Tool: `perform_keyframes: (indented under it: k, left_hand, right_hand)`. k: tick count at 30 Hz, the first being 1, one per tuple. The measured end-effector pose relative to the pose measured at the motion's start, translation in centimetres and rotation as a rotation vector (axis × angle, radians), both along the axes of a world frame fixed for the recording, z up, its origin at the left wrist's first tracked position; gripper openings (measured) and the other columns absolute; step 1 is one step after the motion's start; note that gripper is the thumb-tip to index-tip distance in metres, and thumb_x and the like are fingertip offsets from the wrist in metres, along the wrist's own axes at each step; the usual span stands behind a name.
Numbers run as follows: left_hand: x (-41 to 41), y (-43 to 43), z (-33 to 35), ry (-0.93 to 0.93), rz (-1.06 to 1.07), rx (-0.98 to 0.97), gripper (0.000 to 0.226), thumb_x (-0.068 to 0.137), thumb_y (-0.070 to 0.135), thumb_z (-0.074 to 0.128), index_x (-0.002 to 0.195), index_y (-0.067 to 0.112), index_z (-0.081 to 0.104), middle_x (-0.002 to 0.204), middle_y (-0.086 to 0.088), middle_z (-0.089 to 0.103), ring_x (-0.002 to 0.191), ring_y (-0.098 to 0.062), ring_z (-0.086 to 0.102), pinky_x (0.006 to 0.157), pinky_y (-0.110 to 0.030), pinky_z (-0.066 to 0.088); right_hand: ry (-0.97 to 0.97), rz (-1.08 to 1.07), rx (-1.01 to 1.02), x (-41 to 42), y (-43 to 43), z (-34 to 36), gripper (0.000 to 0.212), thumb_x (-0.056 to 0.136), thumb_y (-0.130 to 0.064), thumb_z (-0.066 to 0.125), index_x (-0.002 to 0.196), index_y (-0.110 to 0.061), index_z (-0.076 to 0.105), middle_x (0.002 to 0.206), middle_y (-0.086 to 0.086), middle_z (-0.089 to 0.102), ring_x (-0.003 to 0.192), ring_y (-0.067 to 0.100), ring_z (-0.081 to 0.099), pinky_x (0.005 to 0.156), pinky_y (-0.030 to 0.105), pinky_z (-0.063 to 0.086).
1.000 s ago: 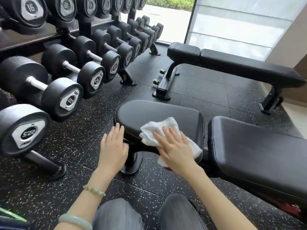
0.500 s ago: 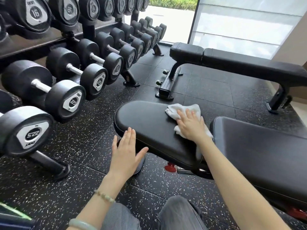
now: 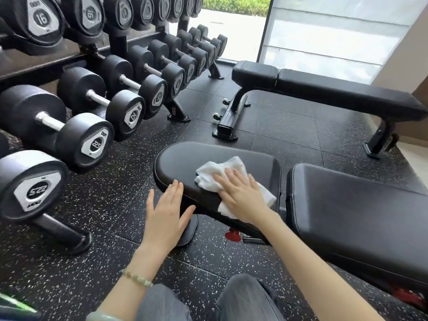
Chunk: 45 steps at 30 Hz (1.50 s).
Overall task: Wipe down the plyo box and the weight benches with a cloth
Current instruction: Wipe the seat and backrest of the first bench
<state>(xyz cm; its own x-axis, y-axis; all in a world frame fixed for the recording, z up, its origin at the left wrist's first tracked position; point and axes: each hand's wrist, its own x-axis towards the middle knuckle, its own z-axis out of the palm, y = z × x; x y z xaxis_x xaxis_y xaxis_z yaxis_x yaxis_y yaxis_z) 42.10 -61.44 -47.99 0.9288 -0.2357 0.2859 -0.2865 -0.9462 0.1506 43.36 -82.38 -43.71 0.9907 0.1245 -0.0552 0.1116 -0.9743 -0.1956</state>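
A black weight bench stands right in front of me, with its small seat pad (image 3: pixel 185 163) on the left and its long back pad (image 3: pixel 352 205) on the right. A crumpled white cloth (image 3: pixel 220 172) lies on the seat pad. My right hand (image 3: pixel 240 193) presses flat on the cloth with straight fingers. My left hand (image 3: pixel 165 218) is spread open, its fingertips touching the near left edge of the seat pad. A second black bench (image 3: pixel 324 89) stands farther back by the window. No plyo box is in view.
A dumbbell rack (image 3: pixel 97 54) with several black dumbbells runs along the left. The floor (image 3: pixel 278 128) is black speckled rubber tile. A red knob (image 3: pixel 232 235) shows under the near bench. My knees in grey trousers (image 3: pixel 243 297) are at the bottom.
My right hand has slid the cloth from the far right corner of the seat pad back toward its middle and near edge. My left hand stays by the pad's near left edge.
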Motion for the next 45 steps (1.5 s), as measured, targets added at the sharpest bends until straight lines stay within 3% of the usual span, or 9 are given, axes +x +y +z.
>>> perform_keyframes:
  k: [5, 9, 12, 17, 23, 29, 34, 40, 45]
  left_hand:
    - [0.2, 0.1, -0.3, -0.027, -0.004, -0.024, 0.067, 0.089, 0.053, 0.031, 0.138, 0.009, 0.046, 0.141, -0.006, 0.048, 0.129, -0.016, 0.046, 0.111, -0.047, 0.014]
    - [0.3, 0.1, -0.5, -0.035, -0.013, -0.045, 0.068, 0.088, 0.055, 0.034, 0.137, 0.009, 0.047, 0.141, -0.005, 0.048, 0.130, -0.018, 0.045, 0.110, -0.045, 0.017]
    - [0.4, 0.3, -0.7, -0.047, -0.031, -0.057, 0.068, 0.088, 0.055, 0.035, 0.138, 0.009, 0.047, 0.142, -0.005, 0.047, 0.130, -0.018, 0.044, 0.109, -0.043, 0.019]
    - [0.5, 0.2, -1.0, -0.035, -0.038, -0.044, 0.069, 0.087, 0.054, 0.035, 0.138, 0.010, 0.046, 0.142, -0.004, 0.047, 0.130, -0.017, 0.044, 0.107, -0.042, 0.023]
    - [0.7, 0.4, -1.0, -0.017, -0.045, -0.049, 0.069, 0.083, 0.052, 0.036, 0.138, 0.011, 0.046, 0.140, -0.004, 0.049, 0.128, -0.016, 0.047, 0.105, -0.043, 0.025]
    - [0.8, 0.8, -1.5, -0.043, -0.070, -0.090, 0.066, 0.087, 0.052, 0.036, 0.140, 0.013, 0.043, 0.143, -0.002, 0.046, 0.131, -0.014, 0.043, 0.107, -0.044, 0.020]
    - [0.7, 1.0, -1.6, -0.046, -0.090, -0.167, 0.063, 0.089, 0.050, 0.036, 0.140, 0.014, 0.043, 0.144, 0.000, 0.044, 0.133, -0.012, 0.040, 0.108, -0.046, 0.016]
    - [0.7, 1.1, -1.8, -0.008, -0.112, -0.181, 0.064, 0.085, 0.046, 0.039, 0.141, 0.015, 0.042, 0.146, 0.001, 0.042, 0.135, -0.011, 0.036, 0.107, -0.046, 0.017]
    - [0.8, 2.2, -1.7, 0.032, -0.180, -0.186, 0.064, 0.087, 0.045, 0.039, 0.145, 0.018, 0.035, 0.151, 0.003, 0.034, 0.138, -0.010, 0.029, 0.115, -0.049, 0.016]
  right_hand:
    - [-0.008, -0.200, -0.095, 4.0, -7.9, -0.5, 0.070, 0.084, -0.057, 0.018, 0.145, -0.025, 0.033, 0.156, 0.009, 0.018, 0.139, 0.034, 0.016, 0.105, 0.059, 0.026]
    - [-0.003, -0.403, 0.013, 9.3, -8.6, -0.1, 0.051, 0.095, -0.044, 0.036, 0.141, -0.022, 0.035, 0.147, 0.013, 0.034, 0.136, 0.034, 0.028, 0.108, 0.057, 0.025]
    - [0.078, -0.351, -0.114, 12.2, -6.5, 1.2, 0.044, 0.093, -0.044, 0.040, 0.128, -0.019, 0.045, 0.135, 0.015, 0.048, 0.125, 0.036, 0.042, 0.100, 0.056, 0.029]
    - [0.021, -0.155, -0.075, 15.7, 1.8, 1.4, 0.040, 0.098, -0.038, 0.027, 0.129, -0.020, 0.046, 0.134, 0.014, 0.049, 0.124, 0.032, 0.045, 0.101, 0.050, 0.028]
    - [0.038, 0.076, -0.094, 18.1, 8.1, 1.2, 0.046, 0.095, -0.044, 0.036, 0.139, -0.031, 0.035, 0.144, 0.005, 0.040, 0.132, 0.029, 0.037, 0.103, 0.048, 0.026]
    - [0.082, 0.262, 0.002, 12.1, 6.2, 0.6, 0.046, 0.102, -0.043, 0.024, 0.147, -0.045, 0.015, 0.159, -0.010, 0.000, 0.145, 0.010, -0.007, 0.117, 0.039, -0.007]
    - [0.042, 0.210, 0.036, 8.9, 4.5, 0.5, 0.045, 0.102, -0.045, 0.023, 0.146, -0.047, 0.016, 0.158, -0.013, 0.002, 0.145, 0.007, -0.007, 0.116, 0.038, -0.007]
    - [0.061, 0.211, -0.143, 16.6, 9.5, 1.0, 0.050, 0.097, -0.041, 0.033, 0.146, -0.036, 0.024, 0.155, -0.003, 0.018, 0.142, 0.020, 0.009, 0.111, 0.060, 0.011]
    - [0.065, 0.279, -0.101, 14.0, 12.3, 2.0, 0.041, 0.102, -0.038, 0.029, 0.142, -0.034, 0.036, 0.157, -0.007, 0.014, 0.145, 0.012, -0.001, 0.114, 0.053, -0.006]
